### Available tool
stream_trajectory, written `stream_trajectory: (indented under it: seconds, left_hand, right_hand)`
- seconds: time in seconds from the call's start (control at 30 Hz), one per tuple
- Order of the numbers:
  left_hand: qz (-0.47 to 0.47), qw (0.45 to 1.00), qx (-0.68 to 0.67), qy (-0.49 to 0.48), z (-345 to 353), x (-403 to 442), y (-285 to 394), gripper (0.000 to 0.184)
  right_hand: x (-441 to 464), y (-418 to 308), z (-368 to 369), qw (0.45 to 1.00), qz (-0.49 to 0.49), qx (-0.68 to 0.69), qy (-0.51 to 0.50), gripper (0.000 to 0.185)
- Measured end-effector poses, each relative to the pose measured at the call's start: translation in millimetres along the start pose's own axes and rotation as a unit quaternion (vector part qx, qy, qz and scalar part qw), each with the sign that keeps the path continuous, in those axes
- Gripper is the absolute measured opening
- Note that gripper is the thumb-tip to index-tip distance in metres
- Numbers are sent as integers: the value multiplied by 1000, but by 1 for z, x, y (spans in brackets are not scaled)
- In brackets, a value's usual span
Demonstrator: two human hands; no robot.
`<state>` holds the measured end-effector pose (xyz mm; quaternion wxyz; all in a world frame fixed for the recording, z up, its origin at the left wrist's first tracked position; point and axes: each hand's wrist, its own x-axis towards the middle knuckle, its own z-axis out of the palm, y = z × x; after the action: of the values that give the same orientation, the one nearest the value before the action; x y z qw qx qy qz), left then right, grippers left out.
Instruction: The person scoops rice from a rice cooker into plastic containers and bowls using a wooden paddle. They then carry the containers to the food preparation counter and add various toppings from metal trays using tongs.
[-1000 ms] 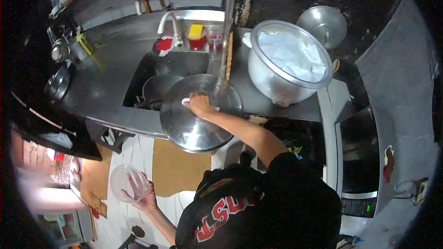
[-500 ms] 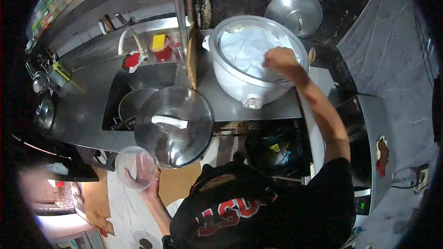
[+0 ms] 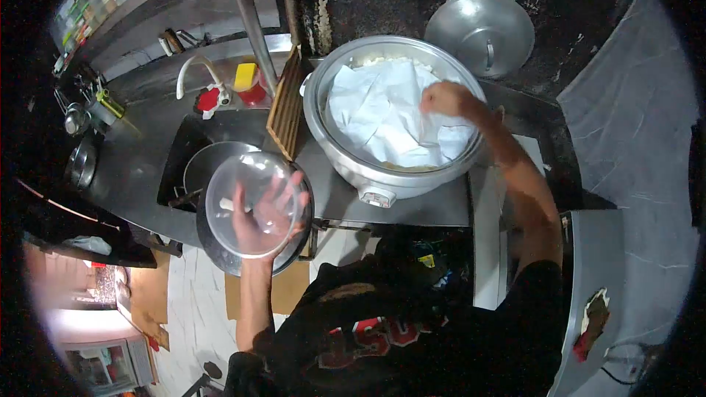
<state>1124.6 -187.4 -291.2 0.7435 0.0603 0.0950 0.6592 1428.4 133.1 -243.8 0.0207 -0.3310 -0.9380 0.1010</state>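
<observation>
Cloth, white, 1 edge pinched in the narrowed fingers of the right hand; spread inside rim of rice cooker, pale grains showing at far side. Plastic tub, round, clear, held in the widely spread fingers of the left hand, in front of steel lid, near side of sink. Aluminium lid, loop-handled, far right, beyond the cooker. Yellow sponge, far left, right of white faucet.

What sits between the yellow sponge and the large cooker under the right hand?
In the head view, a metal pole and then a slatted wooden panel come between the sponge and the cooker.
</observation>
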Motion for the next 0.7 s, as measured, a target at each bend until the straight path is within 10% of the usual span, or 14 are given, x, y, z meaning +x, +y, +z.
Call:
stream_trajectory:
  seconds: [0.1,0.27,0.7]
  left_hand:
    - [-35,999,11,-15,28,34,-20,69]
    - [16,1000,18,-12,31,54,-17,73]
    - [93,991,46,84,9,33,-13,72]
  right_hand:
    - [13,4,-16,985,123,-122,22,37]
    - [-36,-88,-8,986,-48,-105,-118,44]
    - [-17,-90,56,973,-213,-78,51,32]
